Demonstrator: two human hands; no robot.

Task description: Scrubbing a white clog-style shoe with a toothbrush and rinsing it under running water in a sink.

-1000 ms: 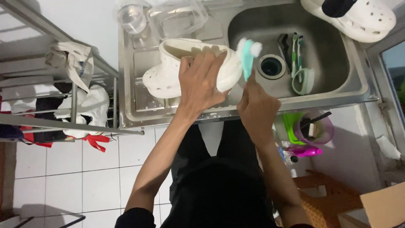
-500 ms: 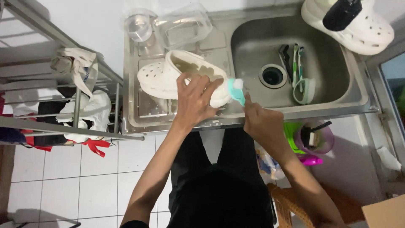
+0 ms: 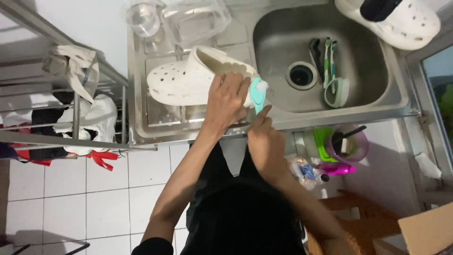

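Note:
A white clog shoe (image 3: 188, 78) with round holes lies on its side on the steel drainboard (image 3: 160, 111) left of the sink basin. My left hand (image 3: 227, 101) grips its heel end. My right hand (image 3: 263, 137) holds a teal-handled brush (image 3: 257, 92), whose foamy head presses against the shoe's heel by the basin edge. A second white clog (image 3: 396, 21) rests at the sink's far right corner.
Inside the sink basin (image 3: 368, 89) lie toothbrushes and a green brush (image 3: 332, 75) beside the drain (image 3: 302, 74). Clear containers (image 3: 188, 19) stand at the back left. A metal rack (image 3: 71, 104) with cloths is left; a purple cup and bottles (image 3: 339, 146) sit below the sink.
The shoe has been lowered onto the drainboard and turned. The brush has moved down from above the shoe to its heel end, and both hands have shifted toward me.

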